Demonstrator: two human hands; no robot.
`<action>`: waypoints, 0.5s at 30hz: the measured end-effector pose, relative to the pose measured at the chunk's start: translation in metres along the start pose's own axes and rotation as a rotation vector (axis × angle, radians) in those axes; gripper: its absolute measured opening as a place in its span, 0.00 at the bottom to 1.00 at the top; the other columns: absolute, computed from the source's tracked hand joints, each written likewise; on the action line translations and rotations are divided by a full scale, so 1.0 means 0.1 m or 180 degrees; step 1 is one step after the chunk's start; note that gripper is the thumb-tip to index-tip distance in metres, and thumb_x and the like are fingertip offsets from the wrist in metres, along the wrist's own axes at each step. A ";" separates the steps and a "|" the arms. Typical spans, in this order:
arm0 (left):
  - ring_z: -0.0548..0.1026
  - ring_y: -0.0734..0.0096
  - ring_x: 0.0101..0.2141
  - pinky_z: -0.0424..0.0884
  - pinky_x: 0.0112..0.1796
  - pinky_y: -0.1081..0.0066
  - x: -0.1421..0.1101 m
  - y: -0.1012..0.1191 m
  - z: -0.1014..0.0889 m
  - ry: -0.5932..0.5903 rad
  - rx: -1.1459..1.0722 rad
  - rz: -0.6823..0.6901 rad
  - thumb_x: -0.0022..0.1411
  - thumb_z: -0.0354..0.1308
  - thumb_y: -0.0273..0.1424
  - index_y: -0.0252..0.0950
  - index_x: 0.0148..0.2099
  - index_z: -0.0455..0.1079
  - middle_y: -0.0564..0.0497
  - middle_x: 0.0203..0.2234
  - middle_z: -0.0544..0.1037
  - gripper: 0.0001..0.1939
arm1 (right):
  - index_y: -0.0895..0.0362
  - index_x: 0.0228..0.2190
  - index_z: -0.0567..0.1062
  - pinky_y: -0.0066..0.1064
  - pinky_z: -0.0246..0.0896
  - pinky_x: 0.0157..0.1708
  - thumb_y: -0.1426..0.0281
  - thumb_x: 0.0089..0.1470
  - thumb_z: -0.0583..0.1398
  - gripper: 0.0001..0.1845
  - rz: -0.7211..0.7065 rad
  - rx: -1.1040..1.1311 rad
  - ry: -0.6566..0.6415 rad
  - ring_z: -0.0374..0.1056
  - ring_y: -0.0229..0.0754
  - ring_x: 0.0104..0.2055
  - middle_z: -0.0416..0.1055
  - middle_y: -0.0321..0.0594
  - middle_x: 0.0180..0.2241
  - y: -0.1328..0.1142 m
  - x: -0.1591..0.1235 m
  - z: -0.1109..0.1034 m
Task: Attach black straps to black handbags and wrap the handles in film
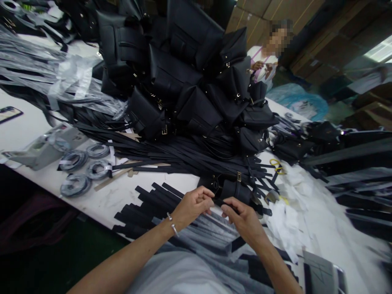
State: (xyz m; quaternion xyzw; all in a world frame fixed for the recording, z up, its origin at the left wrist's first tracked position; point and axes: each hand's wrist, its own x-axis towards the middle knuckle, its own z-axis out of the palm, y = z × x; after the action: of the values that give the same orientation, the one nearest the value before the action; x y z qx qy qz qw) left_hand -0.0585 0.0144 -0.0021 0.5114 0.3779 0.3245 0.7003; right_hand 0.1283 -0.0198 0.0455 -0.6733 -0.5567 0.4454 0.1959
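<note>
My right hand (pixel 241 214) pinches a black strap (pixel 219 201) between thumb and fingers, in front of a black bag (pixel 232 188) with a gold buckle. Close by on the left, my left hand (pixel 196 204) has its fingers curled together near the strap's other end; whether it grips the strap is hard to make out. A bracelet circles the left wrist. Under both hands lies a bundle of black straps (pixel 137 212), partly wrapped in clear plastic (pixel 202 232).
A tall heap of black bags (pixel 196 73) stands at the back. More loose straps (pixel 171 153) lie before it. To the left are coiled rolls (pixel 73 185), a grey tape dispenser (pixel 45 149) and a phone (pixel 10 113). Yellow-handled scissors (pixel 276 165) and white paper (pixel 284 224) lie right. Another person (pixel 266 61) stands behind.
</note>
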 end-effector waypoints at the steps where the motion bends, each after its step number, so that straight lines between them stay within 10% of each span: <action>1: 0.74 0.71 0.31 0.71 0.33 0.71 0.08 -0.04 -0.01 0.0197 0.0320 0.0228 0.58 0.57 0.31 0.36 0.45 0.68 0.50 0.33 0.75 0.11 | 0.55 0.30 0.74 0.25 0.57 0.20 0.58 0.55 0.56 0.14 0.0065 -0.0082 0.0078 0.64 0.36 0.20 0.72 0.34 0.23 0.02 0.04 -0.07; 6: 0.68 0.61 0.48 0.64 0.49 0.60 0.45 -0.34 0.00 0.0669 0.1798 0.1221 0.51 0.64 0.26 0.40 0.53 0.65 0.47 0.47 0.70 0.26 | 0.54 0.27 0.75 0.27 0.57 0.20 0.58 0.54 0.55 0.15 -0.0119 -0.0792 0.0406 0.65 0.38 0.19 0.70 0.33 0.17 0.04 0.26 -0.27; 15: 0.68 0.60 0.43 0.64 0.44 0.61 0.73 -0.61 0.11 0.0930 0.2009 0.1220 0.54 0.64 0.32 0.38 0.48 0.67 0.47 0.40 0.72 0.19 | 0.51 0.41 0.76 0.37 0.68 0.42 0.59 0.49 0.62 0.17 -0.0908 -0.1232 0.0356 0.73 0.47 0.41 0.77 0.39 0.40 0.06 0.52 -0.23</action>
State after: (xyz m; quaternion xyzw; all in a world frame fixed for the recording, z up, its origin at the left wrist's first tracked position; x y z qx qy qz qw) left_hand -0.0082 0.0539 -0.0728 0.7112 0.4524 0.3866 0.3742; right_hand 0.1494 0.0313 0.0330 -0.6365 -0.7094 0.2603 0.1547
